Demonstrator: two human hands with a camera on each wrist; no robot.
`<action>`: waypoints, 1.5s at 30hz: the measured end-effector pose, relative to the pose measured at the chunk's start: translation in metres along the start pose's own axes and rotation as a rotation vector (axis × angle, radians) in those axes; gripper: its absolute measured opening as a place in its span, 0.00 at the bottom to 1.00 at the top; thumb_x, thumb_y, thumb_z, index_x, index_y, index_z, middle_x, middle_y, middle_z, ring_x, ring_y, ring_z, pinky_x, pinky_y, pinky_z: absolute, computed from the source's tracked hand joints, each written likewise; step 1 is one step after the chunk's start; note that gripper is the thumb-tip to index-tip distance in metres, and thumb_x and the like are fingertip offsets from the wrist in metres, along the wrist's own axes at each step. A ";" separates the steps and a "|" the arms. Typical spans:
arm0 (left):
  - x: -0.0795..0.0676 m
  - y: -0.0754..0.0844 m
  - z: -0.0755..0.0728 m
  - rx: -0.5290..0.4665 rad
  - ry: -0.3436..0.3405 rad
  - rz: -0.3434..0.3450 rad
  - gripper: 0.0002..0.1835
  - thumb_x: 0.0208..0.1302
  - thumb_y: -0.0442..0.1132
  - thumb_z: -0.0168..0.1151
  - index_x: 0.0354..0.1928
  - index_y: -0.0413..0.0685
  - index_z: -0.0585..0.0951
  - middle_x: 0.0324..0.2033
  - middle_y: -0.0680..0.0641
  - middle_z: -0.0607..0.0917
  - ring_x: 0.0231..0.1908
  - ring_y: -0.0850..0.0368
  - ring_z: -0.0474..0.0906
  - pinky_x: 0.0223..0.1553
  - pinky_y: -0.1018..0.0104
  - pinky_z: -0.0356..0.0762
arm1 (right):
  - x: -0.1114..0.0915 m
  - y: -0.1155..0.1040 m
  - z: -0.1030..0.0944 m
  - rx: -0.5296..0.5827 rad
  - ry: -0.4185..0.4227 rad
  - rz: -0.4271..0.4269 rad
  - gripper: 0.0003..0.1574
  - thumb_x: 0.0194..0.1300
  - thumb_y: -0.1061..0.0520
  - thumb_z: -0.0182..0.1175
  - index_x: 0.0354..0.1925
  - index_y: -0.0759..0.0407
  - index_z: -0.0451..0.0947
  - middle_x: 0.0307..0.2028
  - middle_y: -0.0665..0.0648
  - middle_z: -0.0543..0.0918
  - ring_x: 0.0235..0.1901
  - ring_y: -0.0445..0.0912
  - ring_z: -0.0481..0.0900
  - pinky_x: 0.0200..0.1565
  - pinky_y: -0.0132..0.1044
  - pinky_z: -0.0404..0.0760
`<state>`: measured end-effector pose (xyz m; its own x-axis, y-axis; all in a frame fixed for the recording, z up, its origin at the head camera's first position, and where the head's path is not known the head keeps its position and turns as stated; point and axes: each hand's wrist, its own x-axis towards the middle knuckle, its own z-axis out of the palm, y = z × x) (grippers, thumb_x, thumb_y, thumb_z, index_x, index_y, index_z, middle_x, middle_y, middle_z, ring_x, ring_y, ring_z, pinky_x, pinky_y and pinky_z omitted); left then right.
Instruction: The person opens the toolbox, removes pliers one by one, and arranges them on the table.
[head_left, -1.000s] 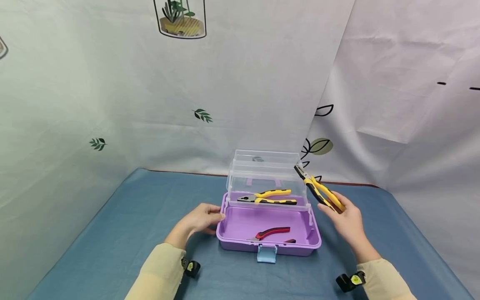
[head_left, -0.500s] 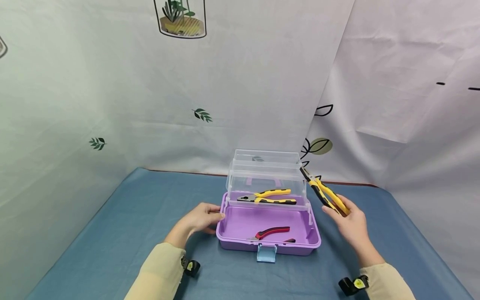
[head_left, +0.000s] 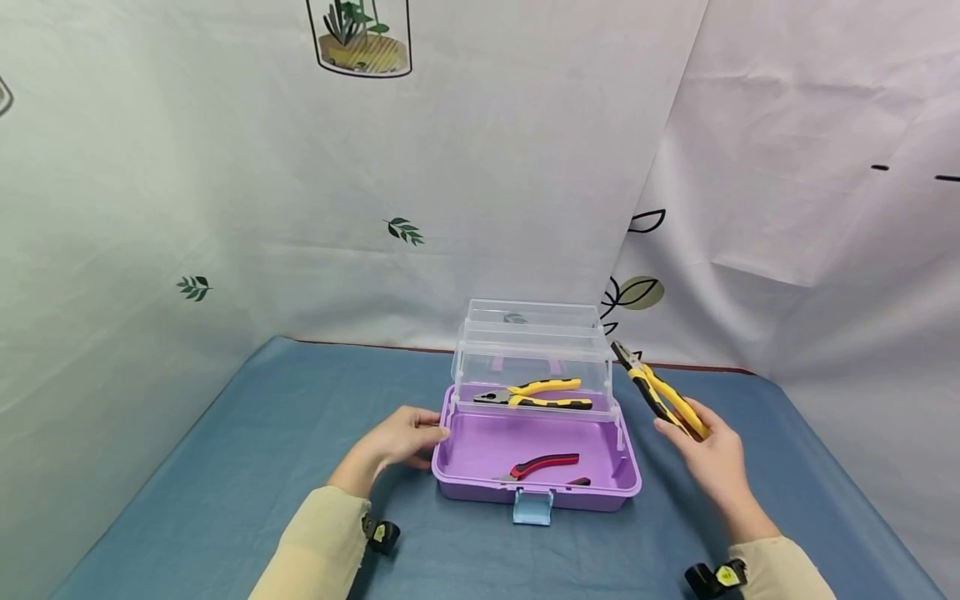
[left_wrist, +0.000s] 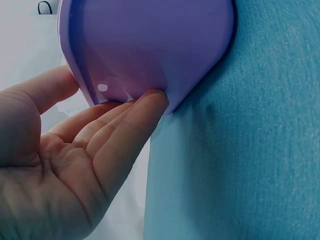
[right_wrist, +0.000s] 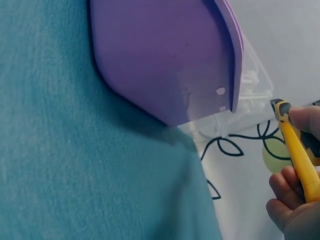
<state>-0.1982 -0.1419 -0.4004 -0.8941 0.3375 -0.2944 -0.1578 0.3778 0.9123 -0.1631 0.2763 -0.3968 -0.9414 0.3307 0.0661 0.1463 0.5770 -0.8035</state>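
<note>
My left hand [head_left: 403,435] holds the left end of a purple toolbox [head_left: 536,502], thumb over the rim and fingers against the outer wall [left_wrist: 150,45]. To the right of the box, my right hand [head_left: 712,454] grips pliers [head_left: 660,396] with yellow-and-black handles, raised with the tip pointing up and left. In the right wrist view a yellow handle [right_wrist: 300,160] of these pliers crosses the fingers. Inside the box, yellow-and-black combination pliers [head_left: 532,396] lie toward the back, seen through clear plastic. Small red-and-black pliers [head_left: 543,465] lie near the front, partly hidden by the front wall.
The clear lid [head_left: 532,337] stands raised at the back of the toolbox. A light blue latch [head_left: 533,507] hangs down in front. Blue cloth [head_left: 300,433] covers the table, and a printed white curtain [head_left: 337,167] rises behind it.
My right hand has moved right and slightly down with the pliers, away from the lid. The left hand and the toolbox have stayed in place.
</note>
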 end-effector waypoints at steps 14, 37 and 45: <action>-0.002 0.001 0.000 0.006 -0.012 0.008 0.25 0.66 0.39 0.56 0.61 0.31 0.71 0.48 0.32 0.82 0.44 0.48 0.83 0.37 0.54 0.84 | -0.001 0.011 -0.003 -0.052 0.023 0.009 0.48 0.57 0.39 0.64 0.67 0.63 0.63 0.55 0.66 0.77 0.42 0.37 0.70 0.32 0.14 0.69; 0.001 -0.002 -0.001 0.003 0.019 -0.014 0.25 0.65 0.39 0.58 0.61 0.34 0.71 0.49 0.35 0.82 0.45 0.50 0.82 0.37 0.55 0.84 | 0.000 0.024 -0.009 -0.113 -0.028 0.109 0.55 0.58 0.36 0.62 0.69 0.69 0.56 0.62 0.74 0.66 0.53 0.59 0.68 0.46 0.39 0.80; 0.002 -0.003 -0.001 -0.010 0.006 -0.015 0.25 0.66 0.39 0.57 0.61 0.33 0.71 0.49 0.34 0.82 0.46 0.49 0.82 0.37 0.55 0.84 | 0.001 0.032 -0.010 -0.135 -0.051 0.145 0.55 0.59 0.38 0.62 0.69 0.70 0.54 0.63 0.75 0.63 0.55 0.61 0.67 0.52 0.54 0.74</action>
<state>-0.2001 -0.1429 -0.4031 -0.8941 0.3263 -0.3067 -0.1759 0.3741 0.9106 -0.1565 0.3027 -0.4163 -0.9212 0.3812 -0.0777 0.3176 0.6217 -0.7159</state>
